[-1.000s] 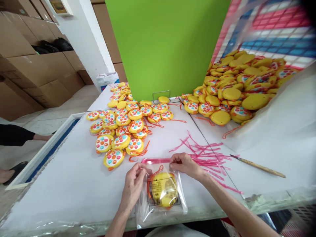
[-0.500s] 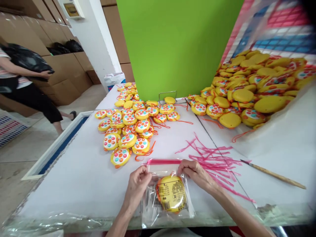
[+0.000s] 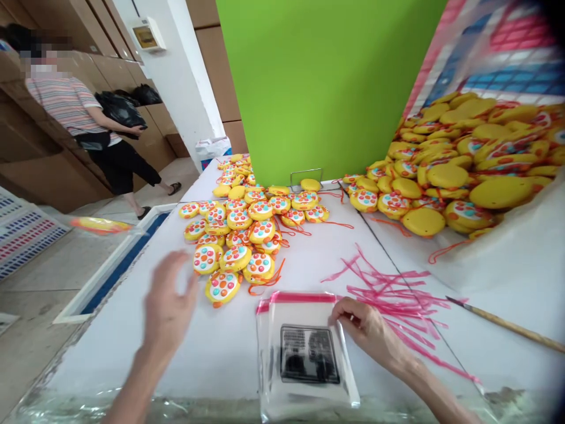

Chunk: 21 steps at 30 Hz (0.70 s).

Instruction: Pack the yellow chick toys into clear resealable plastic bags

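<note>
My left hand [image 3: 170, 294] is raised above the white table with its fingers apart, holding nothing. It is nearest to a yellow round toy with coloured dots [image 3: 223, 287], at the edge of a loose pile of such toys [image 3: 238, 227]. A clear plastic bag [image 3: 304, 368] with a pink strip along its top and a dark printed label lies flat on the table. My right hand [image 3: 366, 330] holds the bag's upper right corner. A blurred yellow-and-orange object in clear plastic [image 3: 101, 225] is in the air beyond the table's left edge.
Loose pink strips [image 3: 397, 300] lie right of the bag. A large heap of yellow toys [image 3: 463, 171] fills the far right, beside a green board [image 3: 326, 76]. A wooden-handled tool [image 3: 507, 324] lies at right. A person [image 3: 75, 112] carries a black sack beyond the table's left edge.
The bagged yellow toy has left my hands and is in the air at left. My left hand has moved left and opened. A flat bag now lies under my right hand. The person has moved farther back.
</note>
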Each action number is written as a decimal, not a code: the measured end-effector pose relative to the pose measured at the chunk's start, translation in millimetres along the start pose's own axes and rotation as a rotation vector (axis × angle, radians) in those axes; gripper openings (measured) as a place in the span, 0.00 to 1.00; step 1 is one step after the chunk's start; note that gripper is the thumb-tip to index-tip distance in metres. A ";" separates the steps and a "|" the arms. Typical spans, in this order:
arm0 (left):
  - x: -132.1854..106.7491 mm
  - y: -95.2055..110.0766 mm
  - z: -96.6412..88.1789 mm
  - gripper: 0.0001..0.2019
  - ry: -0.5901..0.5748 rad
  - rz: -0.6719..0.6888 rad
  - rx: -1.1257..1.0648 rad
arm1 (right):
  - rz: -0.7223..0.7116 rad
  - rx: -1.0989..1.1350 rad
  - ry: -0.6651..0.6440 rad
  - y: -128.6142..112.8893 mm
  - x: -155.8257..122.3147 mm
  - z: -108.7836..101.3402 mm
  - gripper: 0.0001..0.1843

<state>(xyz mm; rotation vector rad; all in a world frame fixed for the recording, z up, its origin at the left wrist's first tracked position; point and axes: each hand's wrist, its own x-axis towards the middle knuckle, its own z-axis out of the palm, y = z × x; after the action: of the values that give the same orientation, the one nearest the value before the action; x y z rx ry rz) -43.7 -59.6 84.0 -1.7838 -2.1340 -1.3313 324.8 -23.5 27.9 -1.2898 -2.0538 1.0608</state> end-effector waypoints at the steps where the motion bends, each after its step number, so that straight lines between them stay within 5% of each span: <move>1: -0.9 2.2 19.9 0.22 -0.084 0.038 0.032 | -0.018 -0.015 0.005 -4.7 0.0 0.9 0.12; 4: -1.5 2.4 73.0 0.23 -0.241 -0.029 -0.060 | -0.056 -0.053 -0.002 -13.7 -2.4 3.3 0.12; 6: 2.6 -2.9 90.1 0.23 -0.248 -0.084 -0.136 | -0.065 -0.069 -0.014 -14.0 -6.4 4.1 0.12; 12: 11.2 1.1 66.0 0.20 -0.234 -0.274 -0.341 | -0.001 0.036 0.045 -7.4 -8.5 1.0 0.10; 17: -8.6 52.7 55.8 0.24 -0.342 -0.785 -1.214 | 0.063 0.279 0.140 -34.9 19.8 -0.2 0.13; 21: -30.1 88.5 73.4 0.26 -0.445 -0.967 -1.486 | -0.091 0.357 0.093 -65.3 36.3 9.5 0.26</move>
<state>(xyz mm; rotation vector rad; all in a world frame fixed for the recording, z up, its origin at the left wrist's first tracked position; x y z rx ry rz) 73.0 -40.2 71.7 -1.0227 -2.4314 -3.7773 268.1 -10.5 75.7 -1.0351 -1.7385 1.2331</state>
